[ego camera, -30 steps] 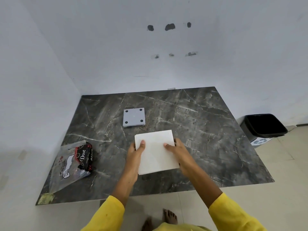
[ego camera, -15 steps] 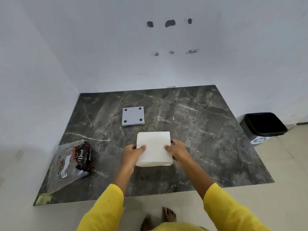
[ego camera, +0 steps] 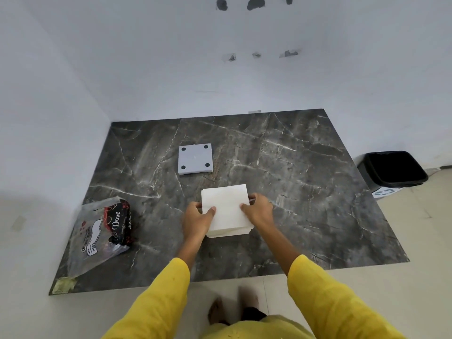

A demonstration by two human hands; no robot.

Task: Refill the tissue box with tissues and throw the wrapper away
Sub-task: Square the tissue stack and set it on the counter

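A stack of white tissues (ego camera: 226,206) lies low over the middle of the dark marble slab (ego camera: 305,192). My left hand (ego camera: 195,221) grips its left edge and my right hand (ego camera: 259,211) grips its right edge, thumbs on top. A thin dark rim shows beside the stack under both hands; what it belongs to is hidden. A grey square panel (ego camera: 195,159) with black dots at its corners lies flat beyond the stack. The clear plastic wrapper (ego camera: 97,233) with black and red print lies at the slab's front left.
A black waste bin (ego camera: 393,170) stands open on the floor, right of the slab by the wall. White walls close the left and far sides. My bare feet (ego camera: 232,307) are on pale tiles at the slab's near edge.
The tissue stack, tilted up towards me a second ago, has come down flatter and lower onto the slab. Both hands kept their hold on its sides.
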